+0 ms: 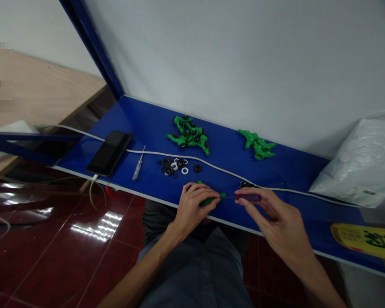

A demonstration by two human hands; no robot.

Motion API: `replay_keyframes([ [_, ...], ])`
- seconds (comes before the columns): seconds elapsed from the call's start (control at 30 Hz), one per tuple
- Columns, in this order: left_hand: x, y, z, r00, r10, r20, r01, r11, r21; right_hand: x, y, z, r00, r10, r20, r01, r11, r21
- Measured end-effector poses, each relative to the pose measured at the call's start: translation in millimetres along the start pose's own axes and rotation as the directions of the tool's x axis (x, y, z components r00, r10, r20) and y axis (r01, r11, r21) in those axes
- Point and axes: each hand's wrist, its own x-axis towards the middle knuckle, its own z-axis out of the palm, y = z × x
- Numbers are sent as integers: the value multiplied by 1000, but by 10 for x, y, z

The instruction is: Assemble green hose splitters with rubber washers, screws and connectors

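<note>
Left hand (pixel 192 203): is gripping a green fitting (pixel 208 201) at the near edge of the blue table (pixel 224 147), its fingers covering much of the piece.
Right hand (pixel 280 218): is holding a purple-handled screwdriver (pixel 253 197) between thumb and fingers.
Screwdriver shaft: is pointing left, its end lying at the green fitting beside the left fingertips; whether it is touching cannot be told.
Fittings with black parts (pixel 192 134): are lying in a cluster on the far side, left of the plain green pieces (pixel 259 148).
Rings and washers (pixel 174 166): are lying loose, black and white, just beyond the left hand.
Clear-handled screwdriver (pixel 137 170): is resting left of the rings, its tip end meeting the white cable (pixel 176 154).
Phone (pixel 109 153): is lying farther left, a plug sitting at its near end.
Plastic bag (pixel 356 162): is standing at the far right.
Yellow package (pixel 365 241): is lying at the near right.
</note>
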Motion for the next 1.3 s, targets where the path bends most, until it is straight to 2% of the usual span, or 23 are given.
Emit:
replay_keyframes([
  [0.1, 2, 4, -1, 1000, -2, -6, 2, 1000, -1, 88, -38, -72, 987, -135, 91, 149, 974, -173],
  [0.2, 4, 7, 5, 1000, 12, -20, -12, 1000, -5, 225, -115, -130, 944, -200, 262, 280, 906, -318],
  [0.33, 7, 4, 11, 999, 21, -43, -21, 1000, 4, 345, -229, -167, 829, -297, 474, 518, 728, -450],
  [0.43, 13, 3, 7, 999, 25, -38, -25, 1000, 13, 333, -248, -192, 742, -421, 521, 661, 588, -465],
  [0.5, 17, 8, 4, 1000, 21, -21, -21, 999, 26, 305, -204, -194, 710, -448, 544, 696, 563, -445],
  [0.57, 18, 15, 4, 1000, 13, -9, -12, 999, 40, 292, -124, -165, 714, -420, 560, 686, 579, -441],
  [0.7, 20, 29, 10, 1000, 11, -19, -10, 999, 50, 319, 45, -59, 756, -364, 544, 635, 612, -472],
  [0.97, 10, 18, 3, 1000, 9, -11, -8, 998, 67, 379, 127, 48, 779, -392, 489, 593, 713, -374],
  [1.17, 5, 6, 19, 1000, 11, -21, -10, 998, 70, 406, 109, 86, 775, -353, 525, 611, 634, -474],
  [1.3, 4, -16, 18, 1000, 30, 10, -31, 994, 102, 427, 126, 126, 717, -329, 615, 674, 554, -489],
])
